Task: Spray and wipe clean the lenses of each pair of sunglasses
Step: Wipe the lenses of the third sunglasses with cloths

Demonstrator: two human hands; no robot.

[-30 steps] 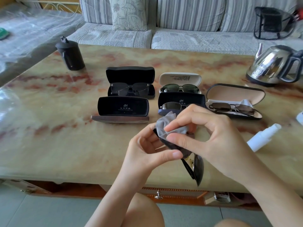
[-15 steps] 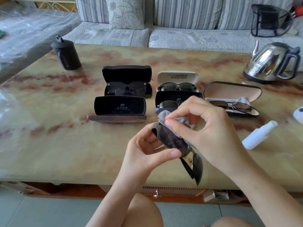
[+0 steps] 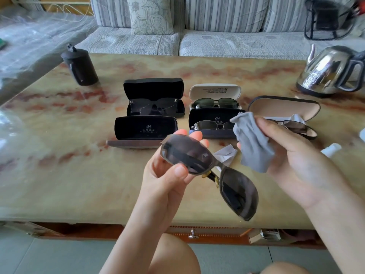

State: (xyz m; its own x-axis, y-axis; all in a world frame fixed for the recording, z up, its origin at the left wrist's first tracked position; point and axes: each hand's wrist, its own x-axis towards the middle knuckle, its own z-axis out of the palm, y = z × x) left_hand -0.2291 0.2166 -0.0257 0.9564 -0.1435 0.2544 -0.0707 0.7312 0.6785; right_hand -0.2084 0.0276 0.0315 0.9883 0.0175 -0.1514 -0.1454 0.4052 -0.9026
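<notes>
The dark-lensed wraparound sunglasses (image 3: 197,157) are above the near edge of the marbled stone table (image 3: 79,175). The left hand (image 3: 167,180) pinches one lens between thumb and fingertips. The right hand (image 3: 296,161) grips a crumpled grey cleaning cloth (image 3: 252,143) just right of them, clear of both lenses.

Cased sunglasses (image 3: 215,102) crowd centre; kettle (image 3: 325,72) far right; tabletop (image 3: 59,165) left open.

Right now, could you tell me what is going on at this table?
A person holds dark sunglasses in the left hand, thumb and fingers pinching one lens. The right hand holds a grey cloth, apart from the lenses. Four more pairs lie in open cases on the table; a fifth case shows none. A spray bottle lies at the right.
</notes>
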